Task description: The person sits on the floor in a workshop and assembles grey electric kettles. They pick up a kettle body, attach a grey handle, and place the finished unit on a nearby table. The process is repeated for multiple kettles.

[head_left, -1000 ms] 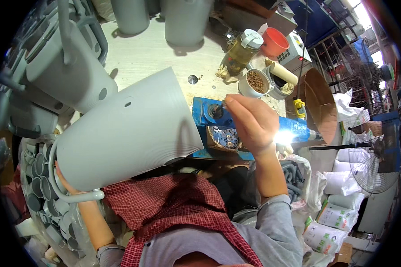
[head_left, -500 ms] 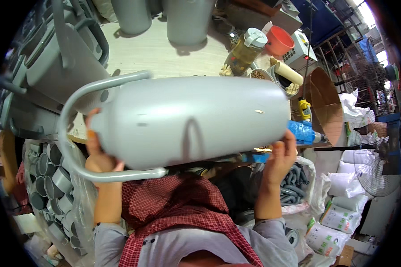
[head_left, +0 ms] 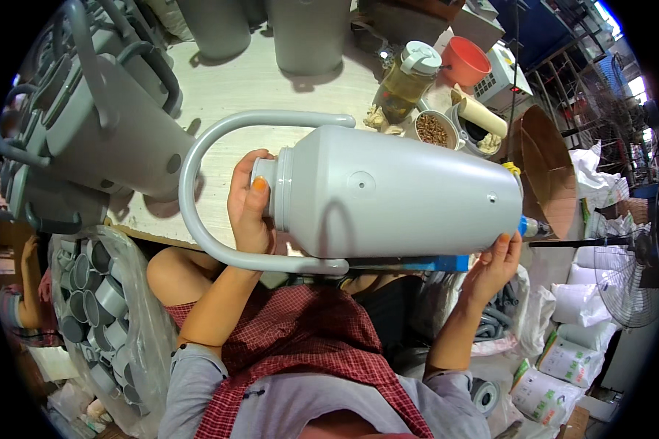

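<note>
A grey plastic canister (head_left: 417,197) lies sideways across my view, held above the front edge of the bench. Its narrower neck points left, and a large U-shaped handle (head_left: 190,186) loops out past that end. A round recess with a small hole shows on its upper side, and another small hole sits near the right end. My left hand (head_left: 249,208) is closed round the neck, inside the loop, thumb on top. My right hand (head_left: 496,269) grips the lower right end with its fingertips; part of that hand is hidden behind the canister.
Similar handled canisters (head_left: 117,132) crowd the left; grey vessels (head_left: 307,36) stand behind. A drink bottle (head_left: 403,84), a cup of brown pieces (head_left: 433,130) and a red bowl (head_left: 465,62) stand back right. Bags of grey parts (head_left: 88,307) flank me. Another person's arm (head_left: 29,289) shows far left.
The canister has shifted right and rolled about its length, bringing its recess and neck into view. Both hands have moved right with it, and the left thumb now lies over the neck.
</note>
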Available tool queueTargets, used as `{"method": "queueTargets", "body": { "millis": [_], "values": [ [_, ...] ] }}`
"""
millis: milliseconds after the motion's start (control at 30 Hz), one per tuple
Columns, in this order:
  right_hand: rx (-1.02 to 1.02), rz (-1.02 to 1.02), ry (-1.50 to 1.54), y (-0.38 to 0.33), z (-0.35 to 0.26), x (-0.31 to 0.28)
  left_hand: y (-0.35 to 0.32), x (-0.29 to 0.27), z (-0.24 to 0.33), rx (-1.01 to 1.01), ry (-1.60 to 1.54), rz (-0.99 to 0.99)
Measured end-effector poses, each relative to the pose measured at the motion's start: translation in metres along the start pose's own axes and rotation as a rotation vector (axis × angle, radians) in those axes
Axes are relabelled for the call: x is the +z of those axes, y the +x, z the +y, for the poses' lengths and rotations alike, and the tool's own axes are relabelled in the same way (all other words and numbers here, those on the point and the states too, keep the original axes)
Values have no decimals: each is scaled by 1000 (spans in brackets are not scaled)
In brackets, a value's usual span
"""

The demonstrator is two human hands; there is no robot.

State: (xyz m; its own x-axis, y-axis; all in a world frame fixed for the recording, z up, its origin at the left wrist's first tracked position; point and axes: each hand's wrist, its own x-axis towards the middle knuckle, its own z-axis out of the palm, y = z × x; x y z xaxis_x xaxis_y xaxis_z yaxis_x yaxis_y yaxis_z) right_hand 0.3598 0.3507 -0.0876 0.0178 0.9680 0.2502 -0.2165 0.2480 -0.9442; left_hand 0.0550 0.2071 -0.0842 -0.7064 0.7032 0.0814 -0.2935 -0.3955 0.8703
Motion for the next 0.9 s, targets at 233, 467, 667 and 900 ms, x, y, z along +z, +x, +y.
{"method": "queueTargets", "body": {
  "millis": [233,467,667,900],
  "values": [
    [6,-24,-4,1,0,-3,3,-6,-3,-15,-14,-4],
    [12,140,-334,-4,-25,13,-1,-39,-36,-119,137,70],
    [-167,75,-316,-28,17,-55,-4,1,-16,-56,204,190],
    [462,1,-1316,-50,68,-282,4,-38,-40,262,317,157]
  ]
}}
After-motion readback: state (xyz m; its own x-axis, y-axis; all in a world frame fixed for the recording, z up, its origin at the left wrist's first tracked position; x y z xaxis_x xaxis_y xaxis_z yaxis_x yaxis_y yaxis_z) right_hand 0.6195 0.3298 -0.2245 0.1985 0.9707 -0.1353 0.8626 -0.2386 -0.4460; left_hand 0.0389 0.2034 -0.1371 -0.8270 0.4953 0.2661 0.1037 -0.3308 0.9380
